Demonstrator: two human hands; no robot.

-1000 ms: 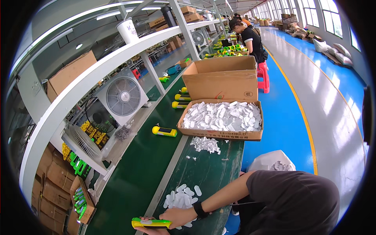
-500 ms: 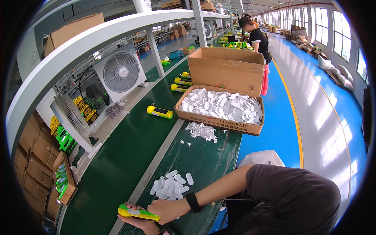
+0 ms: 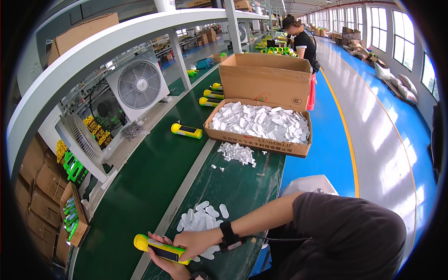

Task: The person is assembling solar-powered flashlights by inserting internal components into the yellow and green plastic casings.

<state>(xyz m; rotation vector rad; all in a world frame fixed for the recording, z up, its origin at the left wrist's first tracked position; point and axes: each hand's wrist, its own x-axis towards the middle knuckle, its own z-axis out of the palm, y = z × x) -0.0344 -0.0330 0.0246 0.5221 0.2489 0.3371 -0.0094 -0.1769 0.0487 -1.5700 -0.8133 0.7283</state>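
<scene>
A yellow flashlight [image 3: 164, 251] with a long black panel on its upper side lies across my left hand [image 3: 167, 266]. The fingers of that hand wrap it from below and behind. My right hand [image 3: 198, 242] is closed at the flashlight's nearer end, its fingers against the body; the fingertips are partly hidden. A black band circles my right wrist. Right beside my hands, white oval covers [image 3: 201, 218] lie in a loose pile on the green worktop [image 3: 233, 186]. Farther up the worktop sits a heap of small white pieces [image 3: 237, 153].
An open carton [image 3: 261, 144] full of white oval parts stands beyond the small heap. On the green belt to the left lies another flashlight [image 3: 186, 131], with several more behind it. Fans [image 3: 140, 84] line the belt's far side. A co-worker [image 3: 303, 44] stands farther back.
The flashlight has rolled in my hands: its white oval piece faced up before, and now the black panel does. My right hand has shifted slightly upward. The view has moved a little.
</scene>
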